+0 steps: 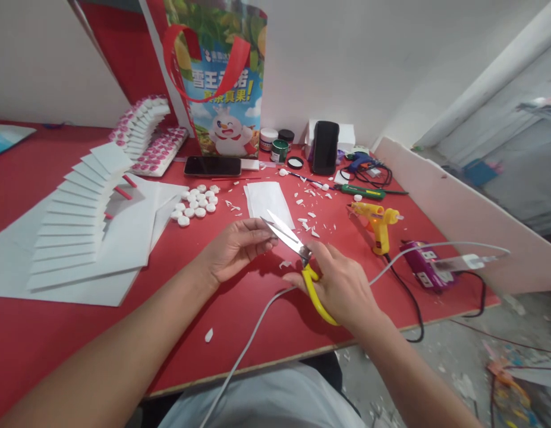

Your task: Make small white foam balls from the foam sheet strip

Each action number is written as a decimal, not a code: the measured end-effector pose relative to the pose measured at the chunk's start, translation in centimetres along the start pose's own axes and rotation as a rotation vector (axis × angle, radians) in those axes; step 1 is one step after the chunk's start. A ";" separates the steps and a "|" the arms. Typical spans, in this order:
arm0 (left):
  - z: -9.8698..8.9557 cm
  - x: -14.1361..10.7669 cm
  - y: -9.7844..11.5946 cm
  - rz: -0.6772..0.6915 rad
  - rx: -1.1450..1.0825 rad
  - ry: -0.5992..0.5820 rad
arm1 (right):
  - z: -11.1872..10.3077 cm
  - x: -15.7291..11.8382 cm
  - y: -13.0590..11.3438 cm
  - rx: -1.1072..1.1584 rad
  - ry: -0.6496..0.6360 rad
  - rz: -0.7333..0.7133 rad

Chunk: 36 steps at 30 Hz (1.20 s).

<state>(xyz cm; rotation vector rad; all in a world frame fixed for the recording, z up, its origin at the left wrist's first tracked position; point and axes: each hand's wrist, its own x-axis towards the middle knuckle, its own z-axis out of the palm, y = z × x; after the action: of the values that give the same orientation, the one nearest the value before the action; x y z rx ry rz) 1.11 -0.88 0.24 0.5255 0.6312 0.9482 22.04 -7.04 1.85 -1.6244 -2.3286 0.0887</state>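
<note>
My right hand [340, 282] holds a pair of scissors [318, 302] by the yellow handles. Their metal blades point up and to the left, parted slightly. My left hand [242, 246] is closed, thumb against the fingers, right at the blade tips; whatever is pinched there is too small or hidden to make out. Just beyond the blades lie white paper pieces [268, 201]. White offcuts [306, 224] are scattered to their right. Left of the paper sits a cluster of round white discs [197, 205].
A fanned white stepped model [70, 214] stands on white boards at left. A yellow glue gun [377, 223] and a purple box [427, 267] are at right. A pale cable [252, 339] crosses the front. Behind are a phone [213, 166], paint jars [279, 150] and a printed bag [226, 89].
</note>
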 end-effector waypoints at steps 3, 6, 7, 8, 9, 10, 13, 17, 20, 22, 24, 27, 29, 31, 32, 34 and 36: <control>0.2 0.0 -0.3 -0.001 0.010 -0.023 | -0.7 0.7 -0.6 -0.053 -0.016 -0.006; 0.2 -0.1 -0.4 0.017 0.010 -0.030 | -1.0 1.2 -1.0 -0.029 -0.049 -0.007; 0.2 -0.1 -0.4 0.021 0.014 -0.030 | -1.0 1.2 -1.0 -0.019 -0.058 -0.004; 0.2 -0.1 -0.4 0.022 0.020 -0.031 | -0.9 1.2 -1.0 -0.010 -0.065 -0.001; 0.1 -0.1 -0.3 0.021 0.025 -0.031 | -0.9 1.2 -1.0 -0.002 -0.067 0.004; 0.1 -0.1 -0.3 0.017 0.031 -0.035 | -0.8 1.1 -0.9 0.003 -0.069 0.008; 0.1 -0.2 -0.3 0.005 0.037 -0.038 | -0.6 0.9 -0.7 0.009 -0.075 0.018; 0.2 -0.2 -0.4 0.003 0.044 -0.035 | -0.5 0.7 -0.6 0.007 -0.078 0.033; 0.2 -0.2 -0.5 -0.001 0.049 -0.040 | -0.6 0.6 -0.7 0.004 -0.066 0.036; 0.2 -0.2 -0.5 -0.006 0.056 -0.029 | -0.7 0.6 -0.7 0.008 -0.057 0.036; 0.1 -0.1 -0.5 -0.020 0.074 -0.010 | -0.6 0.6 -0.7 0.010 -0.045 0.036; 0.0 -0.1 -0.4 -0.045 0.098 -0.002 | -0.5 0.5 -0.6 0.016 -0.023 0.031; 0.0 -0.1 -0.3 -0.054 0.102 -0.002 | -0.3 0.3 -0.6 0.030 -0.011 0.028; 0.0 -0.1 -0.2 -0.057 0.092 0.003 | -0.2 0.2 -0.5 0.057 -0.011 0.035; 0.1 -0.1 -0.1 -0.056 0.083 0.005 | -0.2 0.2 -0.4 0.073 -0.014 0.046; 0.1 -0.1 0.1 -0.047 0.068 0.001 | -0.6 0.6 -0.2 0.076 -0.023 0.103; 0.1 -0.2 0.2 -0.035 0.064 -0.015 | -1.3 1.4 0.1 0.007 -0.044 0.213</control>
<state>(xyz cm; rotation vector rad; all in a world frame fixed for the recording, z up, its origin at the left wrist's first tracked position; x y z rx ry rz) 0.99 -0.96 0.51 0.5762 0.6564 0.8924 22.04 -5.83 3.41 -1.8796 -2.1754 0.1796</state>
